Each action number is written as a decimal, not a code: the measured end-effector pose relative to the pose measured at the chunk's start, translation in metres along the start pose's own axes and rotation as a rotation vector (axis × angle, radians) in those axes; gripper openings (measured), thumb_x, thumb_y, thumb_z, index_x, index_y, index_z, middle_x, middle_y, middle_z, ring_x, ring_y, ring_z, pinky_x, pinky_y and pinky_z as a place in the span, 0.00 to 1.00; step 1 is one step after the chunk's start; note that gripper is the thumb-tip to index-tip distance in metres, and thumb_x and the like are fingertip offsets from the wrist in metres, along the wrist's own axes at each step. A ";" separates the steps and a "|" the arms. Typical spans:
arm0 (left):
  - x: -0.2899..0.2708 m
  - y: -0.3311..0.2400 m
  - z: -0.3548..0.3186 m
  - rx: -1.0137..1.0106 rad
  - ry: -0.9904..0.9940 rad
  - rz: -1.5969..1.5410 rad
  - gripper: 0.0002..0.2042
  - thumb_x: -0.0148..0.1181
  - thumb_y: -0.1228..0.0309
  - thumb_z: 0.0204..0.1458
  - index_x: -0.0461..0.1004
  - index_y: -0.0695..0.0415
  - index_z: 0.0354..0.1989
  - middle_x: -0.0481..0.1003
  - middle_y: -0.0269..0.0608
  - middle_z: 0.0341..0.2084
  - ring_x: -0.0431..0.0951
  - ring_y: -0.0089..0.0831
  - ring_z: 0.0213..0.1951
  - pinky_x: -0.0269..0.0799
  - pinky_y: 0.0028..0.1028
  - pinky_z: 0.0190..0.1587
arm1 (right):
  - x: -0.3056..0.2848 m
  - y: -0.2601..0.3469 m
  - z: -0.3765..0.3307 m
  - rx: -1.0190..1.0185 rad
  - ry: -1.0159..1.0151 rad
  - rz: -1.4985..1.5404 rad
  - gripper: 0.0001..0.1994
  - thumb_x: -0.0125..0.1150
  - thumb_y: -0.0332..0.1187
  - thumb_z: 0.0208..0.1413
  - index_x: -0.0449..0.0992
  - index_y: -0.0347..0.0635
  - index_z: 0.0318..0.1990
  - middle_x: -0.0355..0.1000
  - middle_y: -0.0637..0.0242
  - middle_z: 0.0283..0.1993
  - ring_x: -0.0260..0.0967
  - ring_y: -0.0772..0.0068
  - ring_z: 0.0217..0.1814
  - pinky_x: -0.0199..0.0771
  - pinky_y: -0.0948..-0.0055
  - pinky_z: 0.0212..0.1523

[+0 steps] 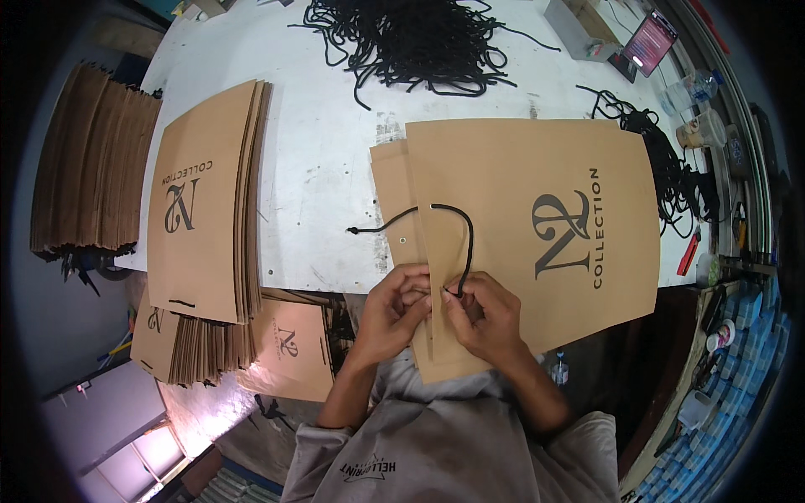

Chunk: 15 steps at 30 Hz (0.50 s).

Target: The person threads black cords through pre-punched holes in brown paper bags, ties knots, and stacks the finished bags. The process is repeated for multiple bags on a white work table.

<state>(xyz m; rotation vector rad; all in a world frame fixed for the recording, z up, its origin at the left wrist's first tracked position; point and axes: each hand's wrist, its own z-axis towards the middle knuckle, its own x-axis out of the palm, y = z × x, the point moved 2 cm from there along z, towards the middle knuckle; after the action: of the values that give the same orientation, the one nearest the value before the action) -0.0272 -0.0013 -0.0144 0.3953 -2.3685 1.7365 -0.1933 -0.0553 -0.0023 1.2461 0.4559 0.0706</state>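
Both hands, left hand (392, 308) and right hand (486, 317), pinch the thin black cord handle (464, 239) at the near hole of the flat brown paper bag (503, 218) on the white counter (327, 168); threading step, apparently; next needs the cord end pulled through.

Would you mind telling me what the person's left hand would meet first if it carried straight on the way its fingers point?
The left hand points right, toward the right hand. It would likely meet the folded edge of the brown paper bag first, then the right hand's fingers pinching the black cord.

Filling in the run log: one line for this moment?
left hand: steadies paper bag edge | right hand: pinches black cord at hole | cord pile: behind
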 end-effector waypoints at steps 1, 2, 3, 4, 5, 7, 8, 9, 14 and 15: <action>0.000 0.001 0.001 0.000 -0.005 -0.013 0.20 0.54 0.86 0.62 0.66 0.65 0.63 0.78 0.40 0.47 0.79 0.20 0.45 0.75 0.20 0.45 | -0.002 -0.002 0.000 0.008 0.015 0.009 0.06 0.67 0.20 0.56 0.76 0.33 0.40 0.75 0.58 0.35 0.75 0.72 0.30 0.76 0.75 0.29; 0.000 0.001 0.001 0.005 -0.005 -0.024 0.20 0.54 0.87 0.62 0.66 0.65 0.63 0.78 0.40 0.47 0.79 0.20 0.46 0.75 0.20 0.45 | -0.003 -0.003 0.000 0.016 0.031 0.018 0.06 0.67 0.20 0.56 0.76 0.33 0.40 0.75 0.58 0.35 0.76 0.72 0.31 0.76 0.74 0.29; 0.001 0.003 0.001 0.007 -0.004 -0.036 0.20 0.54 0.87 0.62 0.66 0.65 0.62 0.78 0.40 0.46 0.80 0.20 0.46 0.75 0.20 0.46 | -0.003 -0.003 0.001 0.045 0.036 0.016 0.07 0.66 0.20 0.56 0.76 0.33 0.41 0.75 0.57 0.35 0.76 0.69 0.31 0.77 0.73 0.30; 0.001 0.004 0.001 0.009 -0.004 -0.048 0.20 0.54 0.87 0.62 0.66 0.65 0.62 0.78 0.40 0.46 0.80 0.21 0.46 0.75 0.20 0.46 | -0.004 0.000 0.002 0.073 0.041 0.014 0.07 0.65 0.20 0.56 0.76 0.32 0.41 0.75 0.57 0.36 0.77 0.67 0.32 0.77 0.72 0.32; 0.001 0.006 0.002 0.006 -0.001 -0.059 0.20 0.54 0.88 0.62 0.66 0.65 0.62 0.78 0.40 0.46 0.80 0.21 0.46 0.75 0.20 0.46 | -0.005 0.000 0.003 0.101 0.046 0.012 0.07 0.65 0.19 0.57 0.76 0.32 0.41 0.75 0.56 0.36 0.77 0.65 0.33 0.78 0.70 0.33; 0.000 0.007 0.004 0.003 0.009 -0.079 0.20 0.54 0.88 0.62 0.65 0.65 0.62 0.78 0.41 0.46 0.80 0.22 0.47 0.75 0.20 0.47 | -0.001 -0.005 0.001 -0.013 0.032 -0.105 0.07 0.66 0.18 0.56 0.77 0.33 0.41 0.75 0.57 0.37 0.75 0.70 0.33 0.74 0.74 0.33; 0.001 0.007 0.004 -0.003 0.007 -0.068 0.20 0.54 0.88 0.62 0.65 0.65 0.62 0.78 0.41 0.45 0.80 0.22 0.47 0.75 0.21 0.47 | 0.001 -0.007 0.000 -0.070 0.025 -0.163 0.07 0.66 0.18 0.56 0.78 0.33 0.41 0.76 0.58 0.37 0.73 0.72 0.33 0.72 0.76 0.33; 0.000 0.006 0.003 -0.007 0.002 -0.056 0.20 0.54 0.88 0.62 0.65 0.65 0.62 0.79 0.41 0.45 0.80 0.21 0.46 0.76 0.21 0.46 | 0.001 -0.007 0.002 -0.072 0.034 -0.162 0.08 0.65 0.17 0.55 0.77 0.33 0.41 0.75 0.56 0.37 0.74 0.66 0.34 0.74 0.73 0.34; -0.002 0.008 0.005 -0.051 -0.021 -0.084 0.20 0.55 0.87 0.61 0.66 0.66 0.61 0.79 0.40 0.44 0.80 0.21 0.45 0.76 0.21 0.45 | -0.001 -0.002 0.007 0.006 -0.005 -0.065 0.07 0.63 0.18 0.54 0.75 0.33 0.40 0.74 0.55 0.35 0.75 0.58 0.33 0.76 0.68 0.36; -0.004 0.010 0.005 -0.041 -0.016 -0.078 0.20 0.55 0.87 0.61 0.66 0.66 0.61 0.79 0.40 0.44 0.80 0.21 0.44 0.77 0.21 0.45 | -0.002 -0.005 0.005 0.040 -0.020 -0.005 0.07 0.64 0.18 0.54 0.75 0.33 0.40 0.74 0.55 0.35 0.74 0.59 0.32 0.76 0.68 0.35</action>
<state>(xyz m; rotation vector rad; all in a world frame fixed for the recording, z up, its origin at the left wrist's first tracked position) -0.0266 -0.0033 -0.0261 0.4905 -2.3619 1.6537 -0.1941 -0.0621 -0.0046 1.2840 0.4449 0.0444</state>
